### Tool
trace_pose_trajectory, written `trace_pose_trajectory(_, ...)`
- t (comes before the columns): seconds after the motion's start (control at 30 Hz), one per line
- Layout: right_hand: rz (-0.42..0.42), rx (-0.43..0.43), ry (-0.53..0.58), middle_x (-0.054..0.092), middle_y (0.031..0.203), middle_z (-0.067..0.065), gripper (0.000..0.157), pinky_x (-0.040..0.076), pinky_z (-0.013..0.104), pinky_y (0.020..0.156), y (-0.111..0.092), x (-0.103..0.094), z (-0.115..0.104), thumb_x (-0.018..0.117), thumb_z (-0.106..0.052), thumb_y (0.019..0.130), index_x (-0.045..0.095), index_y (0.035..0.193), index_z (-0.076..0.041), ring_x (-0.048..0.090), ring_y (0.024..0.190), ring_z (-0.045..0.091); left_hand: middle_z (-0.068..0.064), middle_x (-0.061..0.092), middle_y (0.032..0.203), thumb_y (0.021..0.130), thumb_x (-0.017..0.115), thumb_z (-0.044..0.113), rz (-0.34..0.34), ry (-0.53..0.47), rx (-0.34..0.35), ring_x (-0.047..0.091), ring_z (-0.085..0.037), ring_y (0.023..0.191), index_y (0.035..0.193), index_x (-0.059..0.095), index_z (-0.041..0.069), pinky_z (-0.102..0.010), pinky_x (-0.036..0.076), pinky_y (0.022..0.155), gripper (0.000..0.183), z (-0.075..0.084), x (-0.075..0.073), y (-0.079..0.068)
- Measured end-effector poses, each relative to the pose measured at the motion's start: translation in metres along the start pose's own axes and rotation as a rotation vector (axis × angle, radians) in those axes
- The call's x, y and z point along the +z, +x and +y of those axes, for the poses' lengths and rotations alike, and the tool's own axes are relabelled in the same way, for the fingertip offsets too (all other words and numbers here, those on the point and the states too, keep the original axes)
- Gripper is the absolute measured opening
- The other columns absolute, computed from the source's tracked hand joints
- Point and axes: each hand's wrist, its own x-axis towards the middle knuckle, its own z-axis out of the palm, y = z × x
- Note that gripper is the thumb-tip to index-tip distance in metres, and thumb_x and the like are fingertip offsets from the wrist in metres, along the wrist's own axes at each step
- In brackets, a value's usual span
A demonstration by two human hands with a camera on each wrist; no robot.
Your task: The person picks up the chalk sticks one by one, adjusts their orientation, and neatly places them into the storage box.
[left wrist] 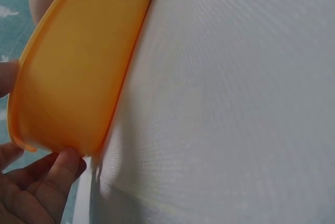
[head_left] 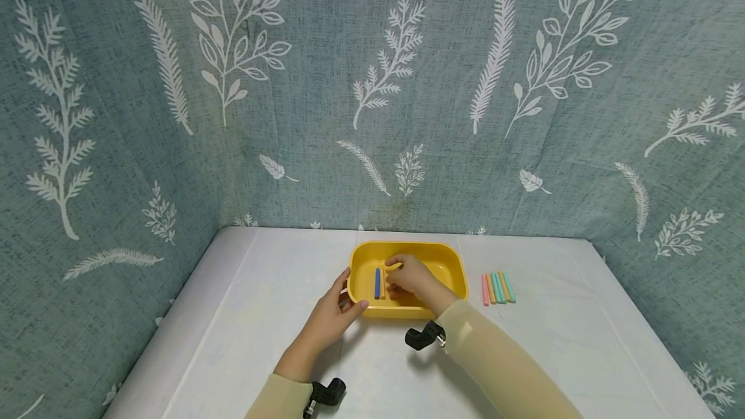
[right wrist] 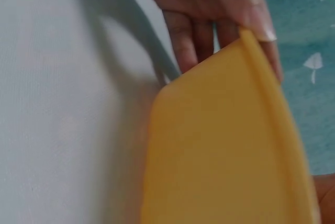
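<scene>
A yellow plastic tray [head_left: 407, 313] with raised walls sits on the white table. My left hand [head_left: 330, 317] grips its near left corner, the thumb on the rim and the fingers along the outer left side. In the right wrist view the left thumb presses over the tray's rim [right wrist: 282, 124]. Inside the tray a blue chalk stick [head_left: 377, 283] and an orange chalk stick [head_left: 382, 284] lie side by side. Just right of them, my right hand [head_left: 412, 277] reaches down into the tray with bent fingers. Whether it pinches anything is hidden by the hand.
To the right of the tray, several chalk sticks [head_left: 498, 288] in pink, orange and green lie in a row on the white cloth [head_left: 233, 341]. A leaf-patterned blue-green curtain [head_left: 326, 83] hangs behind and at both sides of the table. Each wrist carries a black camera mount [head_left: 328, 393].
</scene>
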Motion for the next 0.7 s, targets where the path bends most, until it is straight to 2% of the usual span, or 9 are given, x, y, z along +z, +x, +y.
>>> trace_pose_trajectory(0.13,0.000,-0.014,-0.021,0.058,0.085,0.013,0.032,0.056,0.032,0.060,-0.008,-0.007,-0.004,0.064,-0.005,0.083,0.058,0.114,-0.004,0.060,0.065,0.021,-0.011,0.034,0.144,0.086,0.065,0.036,0.002,-0.009,-0.010,0.048,-0.025,0.120,0.148,0.015,0.025,-0.029,0.048,0.091,0.080,0.000,0.001,0.000)
trace_pose_trajectory(0.37,-0.054,-0.061,0.018,0.057,0.089,0.015,0.032,0.057,0.037,0.067,-0.022,-0.022,-0.011,0.062,-0.004,0.085,0.056,0.117,0.000,0.060,0.073,0.025,-0.013,0.034,0.144,0.086,0.064,0.037,0.015,-0.003,-0.018,0.049,-0.026,0.120,0.149,0.015,0.024,-0.032,0.048,0.091,0.081,0.001,0.001,0.000)
trace_pose_trajectory(0.7,-0.046,-0.098,0.040,0.055,0.094,0.015,0.032,0.057,0.039,0.067,-0.037,-0.038,-0.016,0.061,-0.004,0.087,0.056,0.118,0.001,0.059,0.074,0.025,-0.014,0.035,0.143,0.086,0.063,0.039,0.016,0.005,-0.013,0.049,-0.027,0.120,0.149,0.015,0.024,-0.035,0.046,0.093,0.080,-0.002,0.004,0.002)
